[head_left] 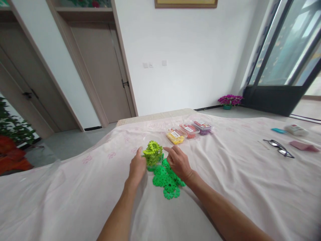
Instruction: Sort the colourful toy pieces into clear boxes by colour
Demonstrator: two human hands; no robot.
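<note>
A clear plastic box (156, 164) heaped with lime-green toy pieces (152, 150) is in front of me on the cloth. My left hand (137, 164) grips its left side, thumb near the top edge and the other fingers mostly hidden. At the box's right side is my right hand (178, 161), its index finger stretched toward the rim and the rest bent; I see nothing held in it. Darker green notched discs (165, 177) lie in an overlapping pile beside and in front of the box, partly under my right hand.
Beyond my hands stand packed boxes of yellow pieces (176, 136), red pieces (189, 130) and purple pieces (202, 127). To the right lie glasses (278, 148), a pink cloth (304, 146), a tissue pack (296, 130) and a blue item (278, 130). Transparent plastic (32, 182) is at left.
</note>
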